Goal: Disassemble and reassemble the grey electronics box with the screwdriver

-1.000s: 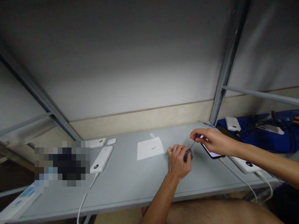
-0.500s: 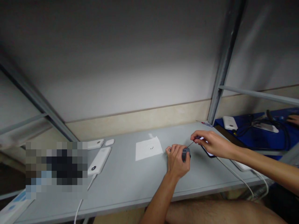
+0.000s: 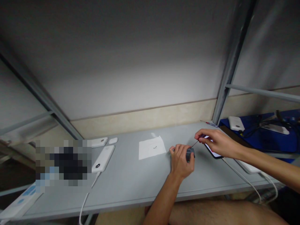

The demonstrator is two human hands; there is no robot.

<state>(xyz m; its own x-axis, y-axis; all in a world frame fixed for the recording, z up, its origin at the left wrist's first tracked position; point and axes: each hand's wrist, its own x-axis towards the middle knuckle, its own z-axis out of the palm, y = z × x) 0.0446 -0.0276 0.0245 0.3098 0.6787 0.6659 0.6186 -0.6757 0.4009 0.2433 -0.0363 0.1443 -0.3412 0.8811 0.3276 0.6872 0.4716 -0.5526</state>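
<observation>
My left hand (image 3: pixel 182 158) is wrapped over a small dark grey boxy device (image 3: pixel 190 154) with slots in its end, pressing it to the grey table. Most of the device is hidden under the fingers. My right hand (image 3: pixel 214 142) pinches a thin screwdriver (image 3: pixel 195 143) with a reddish handle. Its slim shaft slants down to the left and reaches the device's top by my left fingers; whether the tip touches cannot be made out. A phone with a lit screen (image 3: pixel 217 153) lies beneath my right hand. White paper (image 3: pixel 150 148) with several tiny dark specks lies to the left.
White power banks (image 3: pixel 106 156) and a small white case (image 3: pixel 113 140) lie on the left. A pen (image 3: pixel 211 124) rests near the right bed post (image 3: pixel 221 107). White cables (image 3: pixel 243 179) hang over the front edge. Black cables and a white block (image 3: pixel 236 123) lie on blue cloth at right.
The whole scene has shifted slightly right in the view. Both hands keep nearly the same pose on device and screwdriver. Another hand at the far right edge is out of view now.
</observation>
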